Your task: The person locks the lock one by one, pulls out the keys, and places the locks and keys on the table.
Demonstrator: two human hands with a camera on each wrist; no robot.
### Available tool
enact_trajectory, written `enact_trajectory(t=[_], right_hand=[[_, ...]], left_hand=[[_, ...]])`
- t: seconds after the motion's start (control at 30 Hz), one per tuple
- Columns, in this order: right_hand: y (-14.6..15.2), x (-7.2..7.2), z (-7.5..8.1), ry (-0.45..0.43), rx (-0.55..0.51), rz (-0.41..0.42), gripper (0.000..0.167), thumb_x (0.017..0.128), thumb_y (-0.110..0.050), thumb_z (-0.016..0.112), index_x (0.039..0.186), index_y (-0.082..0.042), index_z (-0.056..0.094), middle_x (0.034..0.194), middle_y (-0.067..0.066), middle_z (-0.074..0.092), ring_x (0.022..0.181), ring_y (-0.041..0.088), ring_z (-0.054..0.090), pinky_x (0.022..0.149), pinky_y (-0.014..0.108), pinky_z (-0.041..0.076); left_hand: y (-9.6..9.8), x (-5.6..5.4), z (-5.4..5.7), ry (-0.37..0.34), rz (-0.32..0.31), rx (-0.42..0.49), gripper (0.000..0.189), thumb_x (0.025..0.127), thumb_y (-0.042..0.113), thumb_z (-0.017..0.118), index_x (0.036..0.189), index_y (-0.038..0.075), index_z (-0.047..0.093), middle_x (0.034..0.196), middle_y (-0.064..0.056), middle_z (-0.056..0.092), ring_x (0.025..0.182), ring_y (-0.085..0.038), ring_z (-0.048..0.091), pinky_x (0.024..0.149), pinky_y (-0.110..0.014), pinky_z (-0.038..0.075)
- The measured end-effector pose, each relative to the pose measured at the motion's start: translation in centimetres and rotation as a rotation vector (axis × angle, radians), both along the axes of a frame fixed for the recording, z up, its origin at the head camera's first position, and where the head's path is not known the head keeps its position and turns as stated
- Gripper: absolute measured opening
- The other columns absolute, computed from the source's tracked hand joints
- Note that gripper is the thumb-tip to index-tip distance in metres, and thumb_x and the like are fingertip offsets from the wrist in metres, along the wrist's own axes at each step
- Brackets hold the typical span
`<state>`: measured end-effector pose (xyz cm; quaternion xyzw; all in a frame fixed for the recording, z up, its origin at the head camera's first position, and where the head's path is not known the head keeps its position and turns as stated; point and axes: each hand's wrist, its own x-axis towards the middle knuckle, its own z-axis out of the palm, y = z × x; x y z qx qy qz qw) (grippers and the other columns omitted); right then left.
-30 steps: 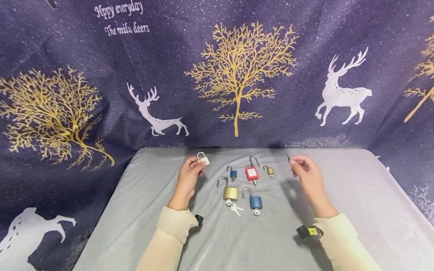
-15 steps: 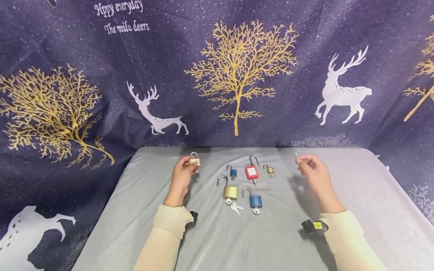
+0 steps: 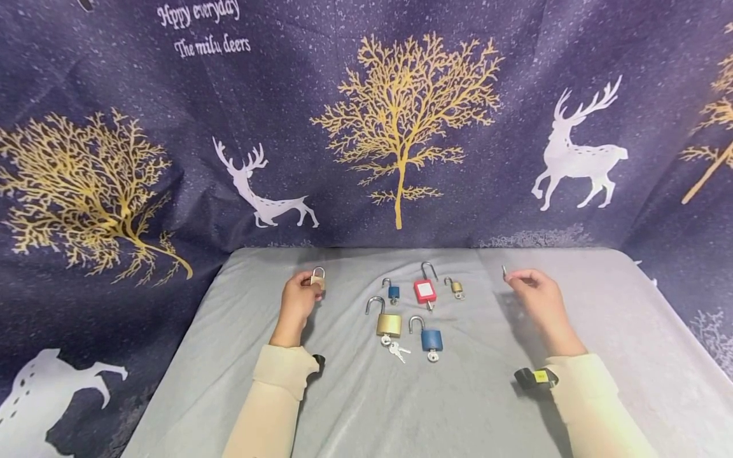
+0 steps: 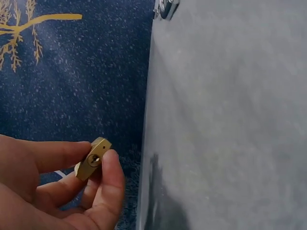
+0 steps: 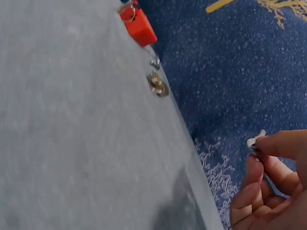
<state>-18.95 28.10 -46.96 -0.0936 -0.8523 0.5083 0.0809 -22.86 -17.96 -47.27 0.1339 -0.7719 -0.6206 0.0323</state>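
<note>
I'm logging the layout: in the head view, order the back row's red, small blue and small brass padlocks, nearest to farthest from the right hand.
1. Small brass padlock, row's right end.
2. Red padlock, middle.
3. Small blue padlock, row's left end.

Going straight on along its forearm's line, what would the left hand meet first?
Probably the dark backdrop beyond the table; nothing else shows ahead of the left hand and the brass padlock it pinches, though depth is unclear.
</note>
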Motion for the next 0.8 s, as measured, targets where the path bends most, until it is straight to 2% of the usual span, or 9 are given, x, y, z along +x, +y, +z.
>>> enact_trajectory(t=[0.1,0.2,0.3,0.4,0.5,0.6,0.67,0.8], right_hand=[[0.3,0.1,-0.2,-0.056,0.007,0.028,0.03,0.099,-0.023,0.062,0.116,0.002,0.067,0.092,-0.023,0.066,0.083,0.002,0.065,0.073,0.017,0.052],[0.6,0.1,-0.3,-0.121,0.029,0.057,0.033,0.1,-0.023,0.06,0.118,0.003,0.067,0.106,0.0,0.072,0.079,0.007,0.065,0.069,0.024,0.055],[0.8,0.1,-0.4,-0.16,0.059,0.067,0.035,0.1,-0.025,0.06,0.119,0.003,0.067,0.12,0.017,0.068,0.077,0.009,0.063,0.065,0.025,0.054],[1.0,0.1,-0.6,-0.185,0.081,0.074,0.035,0.099,-0.026,0.061,0.119,0.002,0.067,0.119,0.02,0.067,0.074,0.008,0.061,0.063,0.024,0.053],[1.2,0.1,-0.8,-0.211,0.129,0.083,0.034,0.099,-0.026,0.061,0.116,0.002,0.067,0.109,0.019,0.069,0.073,0.012,0.061,0.062,0.027,0.051],[1.3,0.1,-1.0,-0.22,0.213,0.096,0.032,0.099,-0.026,0.059,0.112,0.002,0.068,0.108,0.024,0.069,0.083,0.025,0.064,0.068,0.034,0.049],[1.4,0.2,-1.1,-0.221,0.267,0.099,0.032,0.1,-0.027,0.058,0.11,0.001,0.069,0.113,0.027,0.069,0.094,0.035,0.063,0.074,0.039,0.047],[1.7,0.2,-1.4,-0.227,0.334,0.097,0.032,0.1,-0.027,0.055,0.108,0.001,0.068,0.117,0.028,0.067,0.104,0.043,0.062,0.081,0.048,0.048]], left_hand=[[-0.2,0.0,-0.2,-0.038,-0.017,-0.083,0.036,0.094,-0.003,0.056,0.129,-0.009,0.059,0.104,-0.015,0.06,0.081,-0.012,0.059,0.068,-0.021,0.053],[-0.4,0.1,-0.5,-0.069,-0.038,-0.169,0.034,0.096,0.001,0.058,0.129,-0.008,0.06,0.104,-0.015,0.06,0.086,-0.016,0.058,0.069,-0.021,0.048],[-0.6,0.1,-0.7,-0.091,-0.058,-0.218,0.032,0.097,0.004,0.059,0.127,-0.007,0.061,0.105,-0.017,0.062,0.091,-0.021,0.058,0.071,-0.023,0.045],[-0.7,0.2,-0.9,-0.112,-0.076,-0.226,0.032,0.097,0.006,0.06,0.126,-0.006,0.062,0.109,-0.019,0.064,0.097,-0.025,0.06,0.078,-0.028,0.047],[-0.8,0.2,-1.0,-0.127,-0.089,-0.265,0.031,0.098,0.009,0.059,0.125,-0.006,0.063,0.111,-0.02,0.065,0.099,-0.028,0.061,0.082,-0.033,0.048],[-1.0,0.3,-1.1,-0.117,-0.091,-0.354,0.029,0.097,0.009,0.06,0.121,-0.006,0.064,0.107,-0.02,0.065,0.094,-0.028,0.061,0.078,-0.033,0.048],[-1.0,0.3,-1.2,-0.098,-0.088,-0.418,0.028,0.096,0.009,0.061,0.118,-0.007,0.066,0.102,-0.02,0.066,0.089,-0.028,0.06,0.075,-0.031,0.048],[-1.0,0.3,-1.3,-0.05,-0.085,-0.514,0.026,0.093,0.008,0.065,0.113,-0.007,0.07,0.097,-0.02,0.068,0.085,-0.028,0.061,0.072,-0.032,0.046]])
